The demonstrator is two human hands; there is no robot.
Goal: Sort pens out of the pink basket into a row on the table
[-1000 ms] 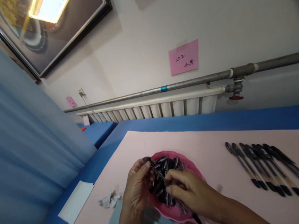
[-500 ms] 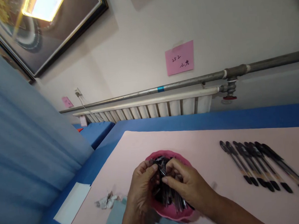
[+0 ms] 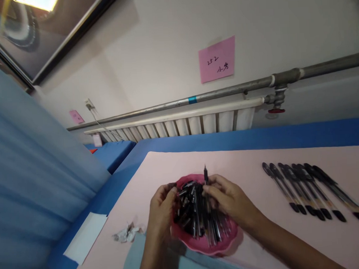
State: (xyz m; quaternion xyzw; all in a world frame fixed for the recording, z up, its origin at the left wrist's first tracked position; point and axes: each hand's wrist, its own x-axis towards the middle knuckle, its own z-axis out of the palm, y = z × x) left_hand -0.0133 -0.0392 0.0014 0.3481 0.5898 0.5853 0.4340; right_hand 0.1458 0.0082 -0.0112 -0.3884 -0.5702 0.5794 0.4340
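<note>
My right hand (image 3: pixel 230 196) pinches a pen (image 3: pixel 205 175) with a black front end, its tip pointing up above the bowl. In the fingers of my left hand (image 3: pixel 162 204), at the bowl's left rim, is a small black pen part (image 3: pixel 172 185), mostly covered; its exact kind is unclear. Between both hands stands a pink bowl (image 3: pixel 201 246) with a wavy rim. Loose pen parts (image 3: pixel 186 207) fill it: short black pieces on the left, clear barrels on the right.
Several capped pens (image 3: pixel 304 191) lie in a slanted row on the pink sheet (image 3: pixel 248 162) to the right. Crumpled clear plastic (image 3: pixel 126 233) and white paper (image 3: pixel 87 237) lie at the left. A blue curtain (image 3: pixel 32 168) hangs on that side; a radiator (image 3: pixel 194 125) runs behind.
My hands have moved apart from their meeting point over the bowl. The pen in my right hand now points upright, and the black part stays in my left fingers. The view tilted slightly down.
</note>
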